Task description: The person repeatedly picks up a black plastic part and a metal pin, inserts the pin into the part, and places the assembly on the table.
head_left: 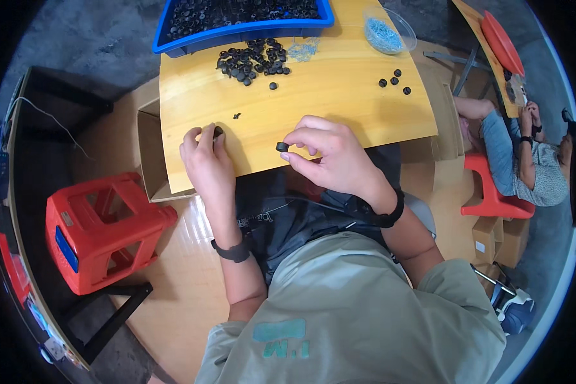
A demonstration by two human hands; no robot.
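Over the near edge of the wooden table (326,89), my right hand (334,153) pinches a small black round cap (281,147) between thumb and fingertips. To its left, my left hand (206,159) is closed on another small black round piece (218,131), mostly covered by the fingers. A tiny dark cross-shaped bit (237,116) lies just beyond the left hand. Farther back sit a single black cap (273,86) and a loose pile of black caps (253,62). Several more black pieces (395,73) are grouped on the right side of the tabletop.
A blue bin (243,27) full of black parts stands at the back. Beside it are loose silvery pins (303,48) and a clear tub (385,35) of them. A red stool (102,230) is at left; a person (525,157) sits at right.
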